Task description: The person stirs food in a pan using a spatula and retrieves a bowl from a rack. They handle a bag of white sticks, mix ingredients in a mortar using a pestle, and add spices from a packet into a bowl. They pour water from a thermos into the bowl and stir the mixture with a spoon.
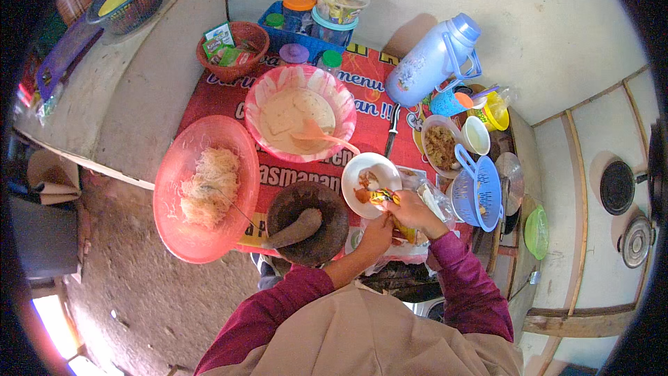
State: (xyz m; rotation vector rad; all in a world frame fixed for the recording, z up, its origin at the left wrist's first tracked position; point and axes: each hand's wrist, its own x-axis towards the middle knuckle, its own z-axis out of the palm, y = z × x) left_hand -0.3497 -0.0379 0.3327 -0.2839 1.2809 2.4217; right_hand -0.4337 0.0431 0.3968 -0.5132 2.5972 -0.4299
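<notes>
My right hand [409, 211] grips a small yellow printed sachet [382, 196] over the near rim of a white bowl [368, 166]. Reddish-brown paste or seasoning and a little white stuff lie inside that bowl. Just below, my left hand [378, 235] meets the right one, its fingertips close to the sachet; whether they pinch it is hidden. To the left of my hands stands a dark stone mortar [308, 193] with a pestle [297, 230] leaning in it. Behind it, a pink and white basin [301, 78] contains pale batter and a pink ladle [318, 134].
A pink oval tray [169, 203] of thin noodles lies left. At right are a blue strainer [477, 193], a bowl of brown crumbly food [440, 147] and a white cup [476, 136]. A knife [392, 130] lies below a blue thermos [428, 65]. Jars fill a blue basket [302, 42] behind.
</notes>
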